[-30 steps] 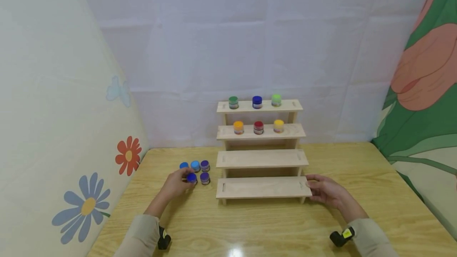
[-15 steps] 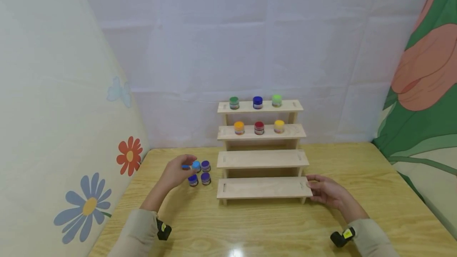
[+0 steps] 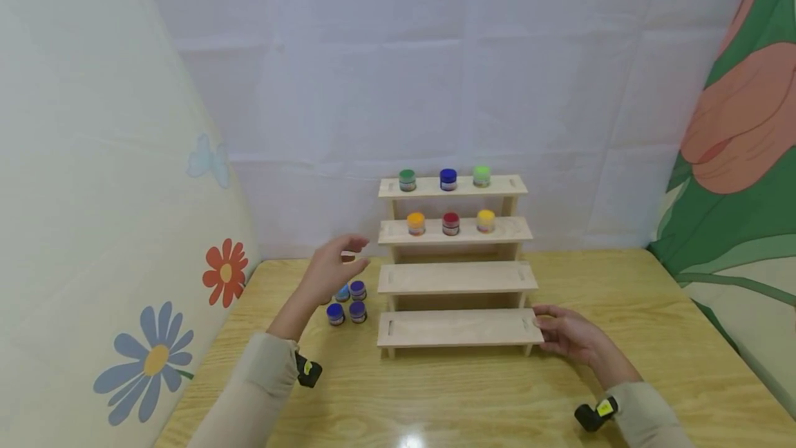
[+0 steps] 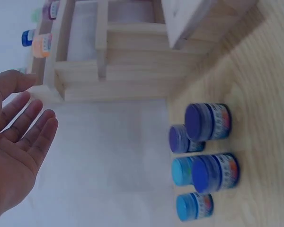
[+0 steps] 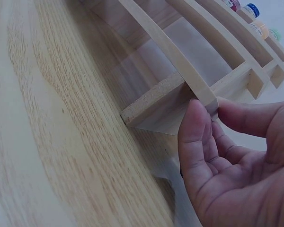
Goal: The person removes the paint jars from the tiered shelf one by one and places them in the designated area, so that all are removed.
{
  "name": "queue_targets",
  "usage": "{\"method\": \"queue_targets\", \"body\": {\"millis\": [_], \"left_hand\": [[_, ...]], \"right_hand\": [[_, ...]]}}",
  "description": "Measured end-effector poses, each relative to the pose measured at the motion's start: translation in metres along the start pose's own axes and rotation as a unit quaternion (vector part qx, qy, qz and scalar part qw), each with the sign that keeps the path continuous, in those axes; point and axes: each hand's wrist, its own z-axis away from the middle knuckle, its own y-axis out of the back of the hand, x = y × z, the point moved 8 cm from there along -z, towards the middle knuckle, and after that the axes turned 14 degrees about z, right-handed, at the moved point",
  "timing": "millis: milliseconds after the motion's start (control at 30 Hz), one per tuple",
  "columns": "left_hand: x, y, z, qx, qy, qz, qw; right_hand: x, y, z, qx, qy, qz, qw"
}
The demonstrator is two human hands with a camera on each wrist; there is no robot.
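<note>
My left hand [image 3: 332, 269] hangs in the air left of the wooden stepped rack [image 3: 457, 330], above the small paint jars. In the left wrist view its fingers [image 4: 35, 125] are parted from the thumb, with nothing between them. Below it, several blue and purple paint jars stand together on the table, among them a dark blue jar [image 3: 336, 314], a purple jar [image 3: 357, 311] and a light blue jar [image 4: 181, 171]. My right hand [image 3: 572, 334] pinches the right end of the rack's lowest shelf between thumb and fingers, as the right wrist view shows.
On the top shelf stand a green jar [image 3: 407, 180], a navy jar [image 3: 448, 180] and a light green jar [image 3: 481, 176]. One shelf down are an orange jar [image 3: 416, 224], a red jar [image 3: 450, 224] and a yellow jar [image 3: 486, 221]. A white cloth [image 3: 323, 102] hangs behind.
My left hand has let go of the dark blue jar, risen off the jar group and moved away from me and slightly right. My right hand and the rack stay put.
</note>
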Motion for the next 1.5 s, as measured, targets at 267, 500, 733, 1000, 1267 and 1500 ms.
{"method": "queue_targets", "body": {"millis": [267,500,733,1000,1267,1500], "left_hand": [[0.026,-0.010,-0.024,0.003,-0.019,0.007,0.9998],[0.039,-0.024,-0.047,-0.020,-0.020,0.004,0.9996],[0.043,-0.034,-0.068,-0.033,-0.019,0.010,0.9992],[0.040,-0.048,-0.082,-0.050,0.010,0.023,0.9984],[0.039,-0.058,-0.087,-0.051,0.032,0.033,0.9976],[0.037,-0.063,-0.088,-0.048,0.025,0.038,0.9978]], "right_hand": [[0.000,0.000,0.000,-0.004,0.003,-0.002,1.000],[0.000,0.001,-0.001,-0.002,0.001,-0.002,1.000],[0.000,0.002,-0.002,-0.003,0.001,-0.003,1.000],[0.000,0.001,-0.001,-0.008,0.003,-0.008,1.000],[0.002,0.001,-0.002,-0.009,0.007,-0.010,1.000],[0.001,0.001,-0.002,-0.012,0.009,-0.013,1.000]]}}
